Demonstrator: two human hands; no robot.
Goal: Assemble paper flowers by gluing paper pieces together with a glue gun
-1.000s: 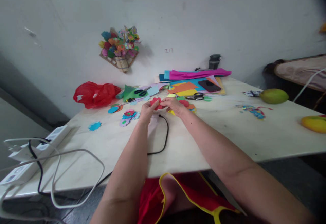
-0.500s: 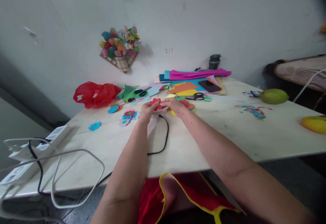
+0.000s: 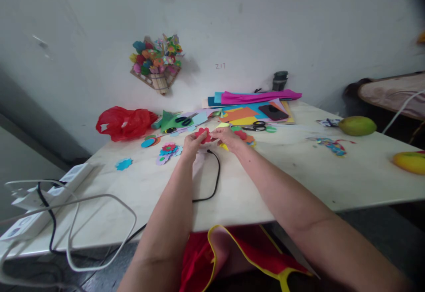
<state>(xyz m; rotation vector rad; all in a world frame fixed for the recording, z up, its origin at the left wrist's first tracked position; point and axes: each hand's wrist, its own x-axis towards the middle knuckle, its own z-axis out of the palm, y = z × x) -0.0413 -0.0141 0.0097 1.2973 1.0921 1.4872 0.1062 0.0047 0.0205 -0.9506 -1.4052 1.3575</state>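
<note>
My left hand (image 3: 190,145) is pinching a red paper flower (image 3: 201,132), my right hand (image 3: 229,138) is meeting its edge, pinching or not I cannot tell, and layered flowers (image 3: 168,148) are lying leftward of my grip.

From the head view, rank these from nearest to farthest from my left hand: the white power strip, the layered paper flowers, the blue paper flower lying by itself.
From your left hand:
1. Layered paper flowers, just to its left.
2. Blue paper flower, farther left, on its own.
3. White power strip, at the table's left edge.
</note>
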